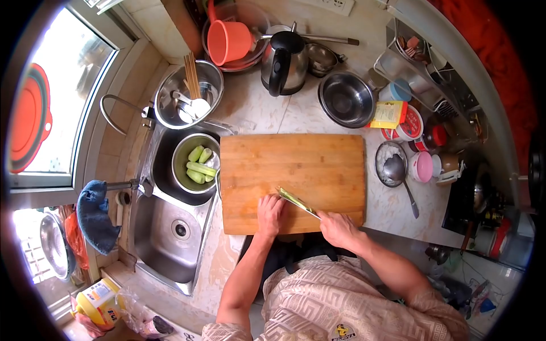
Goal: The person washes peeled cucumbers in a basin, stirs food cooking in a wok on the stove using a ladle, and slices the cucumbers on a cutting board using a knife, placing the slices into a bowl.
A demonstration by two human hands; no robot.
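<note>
A wooden cutting board (293, 165) lies on the counter in front of me. Near its front edge is a narrow tool (298, 204), seemingly a knife or peeler, slanting from upper left to lower right with pale green along it. My right hand (336, 227) is closed round its lower right end. Beside its upper left end, my left hand (271, 213) rests on the board with fingers bent together; whether it holds anything is hidden. Left of the board, a metal pot (181, 163) holds several peeled green vegetable pieces (201, 168).
A double sink (165, 233) is at the left. Behind the board stand a bowl with chopsticks (166, 102), a kettle (294, 74) and a dark metal bowl (346, 99). To the right are a dish of white powder with a spoon (385, 152) and several jars (422, 166).
</note>
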